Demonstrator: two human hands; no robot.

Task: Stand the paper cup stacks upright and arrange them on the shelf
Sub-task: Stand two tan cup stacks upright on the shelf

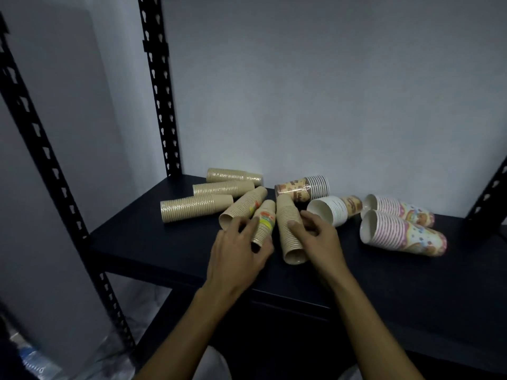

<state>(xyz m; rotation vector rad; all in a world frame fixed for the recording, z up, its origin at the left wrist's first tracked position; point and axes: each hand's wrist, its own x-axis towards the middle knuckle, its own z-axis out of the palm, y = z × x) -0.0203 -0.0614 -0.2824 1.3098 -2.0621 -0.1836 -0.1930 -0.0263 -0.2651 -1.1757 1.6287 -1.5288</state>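
Note:
Several paper cup stacks lie on their sides on the black shelf (142,237). My left hand (236,250) wraps around a small tan stack with a coloured label (264,222). My right hand (318,237) grips a longer plain tan stack (289,229) beside it, thumb on top. Further tan stacks lie behind: one at the left (192,208), one angled (241,207), and two near the wall (222,187) (233,175). To the right lie a brown-printed stack (301,189), a white stack (332,209) and two pink patterned stacks (397,208) (400,234).
Black perforated shelf posts rise at the left front (41,149), left rear (162,105) and right (491,187). A grey wall stands directly behind the shelf. A lower shelf level shows below the front edge. A plastic bottle (33,360) lies on the floor at the lower left.

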